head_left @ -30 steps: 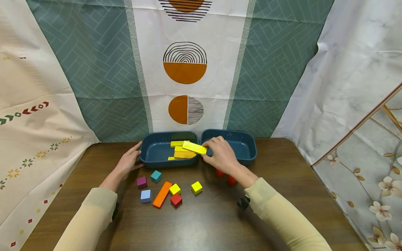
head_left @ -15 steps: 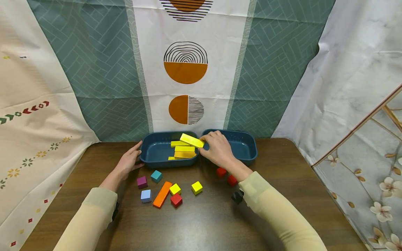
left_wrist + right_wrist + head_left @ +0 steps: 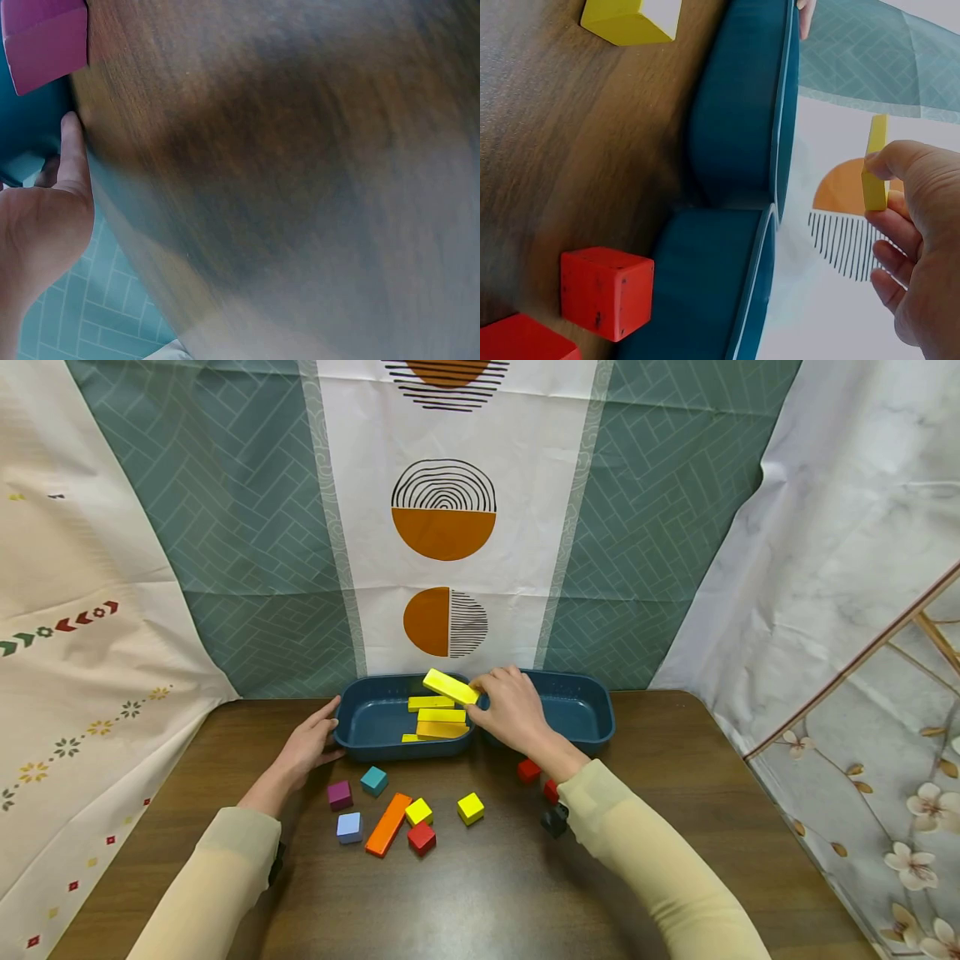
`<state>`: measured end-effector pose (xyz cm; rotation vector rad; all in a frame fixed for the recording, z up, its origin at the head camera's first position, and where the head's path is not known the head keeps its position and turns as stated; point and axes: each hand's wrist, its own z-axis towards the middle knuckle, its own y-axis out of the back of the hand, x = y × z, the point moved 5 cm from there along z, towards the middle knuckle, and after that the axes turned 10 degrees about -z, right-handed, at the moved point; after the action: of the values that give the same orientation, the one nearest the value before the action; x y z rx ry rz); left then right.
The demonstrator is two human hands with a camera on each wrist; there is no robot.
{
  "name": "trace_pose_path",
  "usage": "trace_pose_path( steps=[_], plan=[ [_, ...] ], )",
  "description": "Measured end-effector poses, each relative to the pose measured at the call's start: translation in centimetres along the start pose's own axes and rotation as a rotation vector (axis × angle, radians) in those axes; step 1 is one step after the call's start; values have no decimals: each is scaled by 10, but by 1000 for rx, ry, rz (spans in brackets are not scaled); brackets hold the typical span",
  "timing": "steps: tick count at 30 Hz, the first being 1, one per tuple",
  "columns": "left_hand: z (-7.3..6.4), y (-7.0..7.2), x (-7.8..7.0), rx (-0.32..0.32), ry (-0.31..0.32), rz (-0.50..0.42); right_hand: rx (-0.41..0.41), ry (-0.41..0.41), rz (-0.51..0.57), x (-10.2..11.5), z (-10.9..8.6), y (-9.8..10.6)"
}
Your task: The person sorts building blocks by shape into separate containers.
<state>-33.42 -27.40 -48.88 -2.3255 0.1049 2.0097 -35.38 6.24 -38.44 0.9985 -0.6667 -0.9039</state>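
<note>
In the head view my right hand point(image 3: 511, 707) pinches a long yellow block point(image 3: 450, 687) above the right end of the left blue bin point(image 3: 367, 752). The right wrist view shows that block point(image 3: 875, 161) between thumb and fingers, raised over the bin rims. Several yellow blocks point(image 3: 441, 716) lie in the right part of the left bin. My left hand point(image 3: 302, 747) rests with extended fingers against this bin's left end. In the left wrist view a straight finger of the left hand point(image 3: 52, 217) lies along the bin wall, near the purple cube point(image 3: 49, 49).
A second blue bin point(image 3: 573, 714) stands end to end on the right. In front lie a teal cube point(image 3: 373, 781), a light blue cube point(image 3: 349, 828), an orange block point(image 3: 388, 825), two yellow cubes point(image 3: 471, 809) and red cubes point(image 3: 422, 838). A patterned cloth point(image 3: 517, 610) hangs behind.
My right hand has moved left and slightly up with the yellow block, whose far end now tilts higher. My left hand has stayed at the bin's left end.
</note>
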Motion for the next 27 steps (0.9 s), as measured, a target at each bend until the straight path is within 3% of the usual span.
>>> trace_pose_path(
  steps=[27],
  plan=[
    [0,0,0,-4,7,-2,31,-33,-70,1,18,-12]
  ],
)
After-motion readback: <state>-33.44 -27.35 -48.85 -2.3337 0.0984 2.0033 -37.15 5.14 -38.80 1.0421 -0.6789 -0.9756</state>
